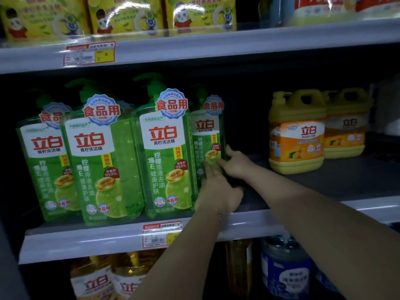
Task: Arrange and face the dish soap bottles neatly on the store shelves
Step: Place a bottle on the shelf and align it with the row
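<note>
2 arms reaching fwd, L hand [216,191] fingers straight, R hand [236,165] pinching green bottle [205,135]

You see a red-and-yellow price tag [89,54] high on your left, a second price tag [161,234] lower, near the middle, and a blue-labelled tub [285,271] at bottom right.

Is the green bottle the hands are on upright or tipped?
Upright: the green bottle has its pump on top and its label level.
</note>
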A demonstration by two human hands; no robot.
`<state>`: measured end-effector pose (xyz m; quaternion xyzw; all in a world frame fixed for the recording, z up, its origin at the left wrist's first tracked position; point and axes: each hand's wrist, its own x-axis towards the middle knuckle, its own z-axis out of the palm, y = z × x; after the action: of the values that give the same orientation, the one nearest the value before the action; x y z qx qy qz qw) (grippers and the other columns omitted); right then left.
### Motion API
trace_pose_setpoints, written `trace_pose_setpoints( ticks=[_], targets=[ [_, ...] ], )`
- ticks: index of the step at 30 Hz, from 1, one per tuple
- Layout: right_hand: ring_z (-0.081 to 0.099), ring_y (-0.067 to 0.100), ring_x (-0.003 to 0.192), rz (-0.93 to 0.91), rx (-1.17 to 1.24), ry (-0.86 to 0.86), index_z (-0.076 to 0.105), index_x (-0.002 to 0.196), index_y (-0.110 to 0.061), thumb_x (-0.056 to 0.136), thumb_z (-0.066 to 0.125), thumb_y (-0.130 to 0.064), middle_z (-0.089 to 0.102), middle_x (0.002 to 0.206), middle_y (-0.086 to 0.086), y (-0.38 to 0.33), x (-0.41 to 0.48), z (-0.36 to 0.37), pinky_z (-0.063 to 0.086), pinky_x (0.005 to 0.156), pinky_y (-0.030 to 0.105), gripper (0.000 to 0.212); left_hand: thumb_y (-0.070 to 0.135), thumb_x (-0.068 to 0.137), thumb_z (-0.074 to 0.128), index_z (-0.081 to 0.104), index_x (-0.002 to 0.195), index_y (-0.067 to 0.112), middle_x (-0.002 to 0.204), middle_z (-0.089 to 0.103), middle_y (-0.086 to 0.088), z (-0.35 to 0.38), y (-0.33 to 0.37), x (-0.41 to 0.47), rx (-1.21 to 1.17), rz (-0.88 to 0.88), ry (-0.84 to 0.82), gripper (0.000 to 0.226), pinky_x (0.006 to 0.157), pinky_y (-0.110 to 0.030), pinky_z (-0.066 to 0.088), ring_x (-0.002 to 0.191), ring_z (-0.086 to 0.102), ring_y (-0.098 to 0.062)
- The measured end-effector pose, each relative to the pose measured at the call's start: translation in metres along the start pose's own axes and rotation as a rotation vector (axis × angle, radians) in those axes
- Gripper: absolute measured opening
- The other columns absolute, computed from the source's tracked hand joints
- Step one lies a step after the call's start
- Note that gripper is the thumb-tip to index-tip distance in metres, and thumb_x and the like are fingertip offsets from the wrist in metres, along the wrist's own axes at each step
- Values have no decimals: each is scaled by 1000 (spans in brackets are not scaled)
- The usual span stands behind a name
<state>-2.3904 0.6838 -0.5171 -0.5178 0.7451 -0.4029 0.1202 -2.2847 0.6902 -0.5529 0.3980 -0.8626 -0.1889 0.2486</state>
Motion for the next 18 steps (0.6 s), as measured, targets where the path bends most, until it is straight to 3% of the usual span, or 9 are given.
trace_pose_setpoints(
  ticks=[1, 3, 5, 8, 11, 14, 18],
  targets=[
    [41, 27, 132, 6, -47, -29, 10, 152, -14, 95, 55, -34, 36, 150, 9, -1, -4, -4, 36, 99, 24, 76, 34, 89, 57, -9, 153, 8, 160, -16, -8, 0, 0, 0, -8, -2, 11, 95, 118, -43, 21, 148, 7, -30],
    [52, 28, 120, -19, -165, 13, 37, 143, -9, 92, 57, -31, 51, 137, 12, -2, -15, -7, 44, 94, 29, 59, 29, 87, 58, 8, 152, 5, 160, 1, -13, 0, 0, -1, -36, 21, 68, 86, 115, -42, 28, 144, 20, -32],
    [61, 28, 99, -143, -218, 153, 61, 112, -9, 90, 56, -23, 64, 110, 13, -4, -31, -7, 52, 80, 34, 27, 21, 82, 59, 30, 140, 4, 147, 27, -18, -1, -1, -5, -73, 82, 141, 67, 107, -41, 36, 130, 37, -33],
    [59, 28, 87, -401, -260, 291, 60, 105, -5, 88, 50, -7, 61, 98, 14, 0, -58, -6, 45, 63, 32, 20, 14, 78, 58, 44, 127, 7, 126, 47, -16, -3, 0, -14, -110, 204, 214, 52, 92, -41, 47, 107, 52, -30],
    [55, 26, 85, -556, -356, 366, 53, 109, -9, 85, 52, -6, 55, 102, 11, 8, -86, -14, 47, 64, 38, 24, 7, 81, 57, 54, 110, 7, 107, 58, -12, -8, -2, -24, -148, 330, 363, 29, 78, -39, 49, 92, 57, -26],
    [53, 26, 79, -681, -439, 410, 54, 104, -7, 83, 55, -9, 52, 96, 11, 21, -115, -22, 42, 59, 35, 21, 6, 80, 54, 57, 102, 6, 102, 57, -11, -13, -3, -33, -91, 496, 433, 22, 78, -40, 47, 92, 56, -25],
    [50, 25, 72, -777, -478, 450, 57, 94, -4, 80, 56, -9, 53, 84, 12, 35, -152, -26, 37, 58, 32, 15, 9, 78, 51, 56, 89, 1, 90, 54, -13, -8, -6, -66, 29, 725, 519, 15, 66, -37, 44, 82, 53, -27]
  ],
)
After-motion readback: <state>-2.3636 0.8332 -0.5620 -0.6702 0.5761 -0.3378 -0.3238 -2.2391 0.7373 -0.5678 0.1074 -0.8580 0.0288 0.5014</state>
